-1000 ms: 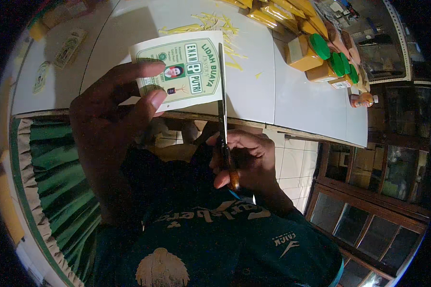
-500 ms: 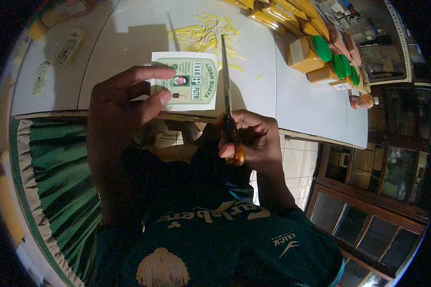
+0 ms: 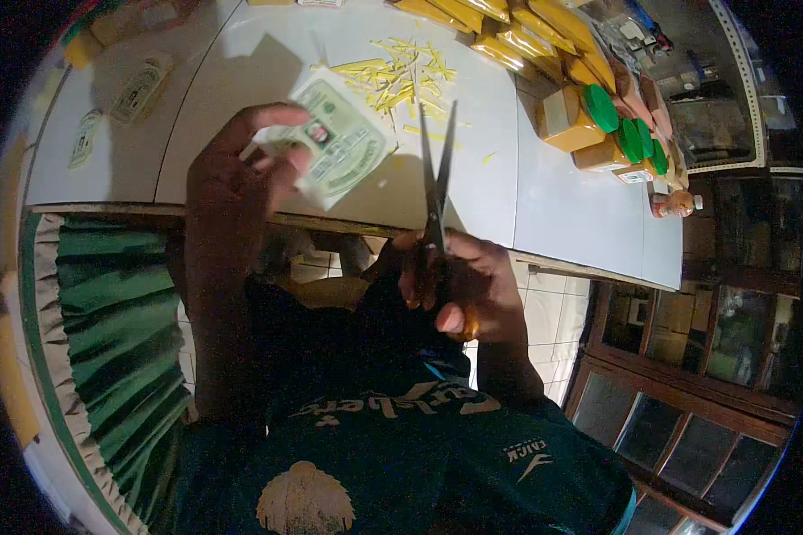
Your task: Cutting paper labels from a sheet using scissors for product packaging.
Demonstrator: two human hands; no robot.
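Beyond the dark green shirt, I am remotely viewing the right hand at chest front, its fingers clasping the handles of scissors whose parted blades are pointing away. The left forearm is extending from the lower edge; with bent fingers, the left hand is gripping a motion-blurred, pale green label aslant by its left side, left of the blades. Farther off, yellow clippings are lying on the white tabletop.
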